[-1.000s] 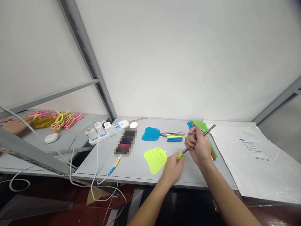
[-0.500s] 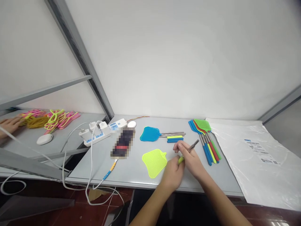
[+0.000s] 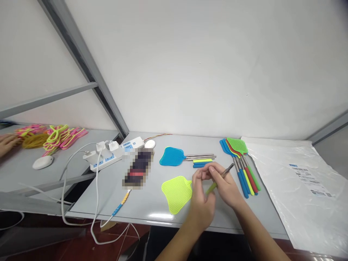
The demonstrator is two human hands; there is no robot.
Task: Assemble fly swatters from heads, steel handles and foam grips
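My right hand (image 3: pixel 225 186) is closed around a fly swatter handle, its metal rod (image 3: pixel 228 169) sticking out past the thumb side and its yellow-green grip (image 3: pixel 211 188) showing below the palm. Fingers curled, my left hand (image 3: pixel 202 206) meets the right fingertips; whatever is pinched there is hidden. Left of it lies a yellow-green swatter head (image 3: pixel 177 194), flat on the table. Behind the hands are a blue swatter head (image 3: pixel 172 156), several thin metal rods (image 3: pixel 199 156), a loose yellow grip (image 3: pixel 202 160) and loose blue grips (image 3: pixel 198 165).
Several assembled fly swatters (image 3: pixel 244 168) are piled at right, beside a white plastic sheet (image 3: pixel 293 203). At left are a pixelated phone (image 3: pixel 138 168), a power strip (image 3: pixel 108 159) and white cables (image 3: pixel 97 192). Another person's hand (image 3: pixel 8 143) touches colourful cords (image 3: pixel 63 137) beyond the metal frame.
My left hand has left the yellow-green grip and brought its fingers up to the right fingertips. The handle stays in my right hand. The view has shifted slightly.
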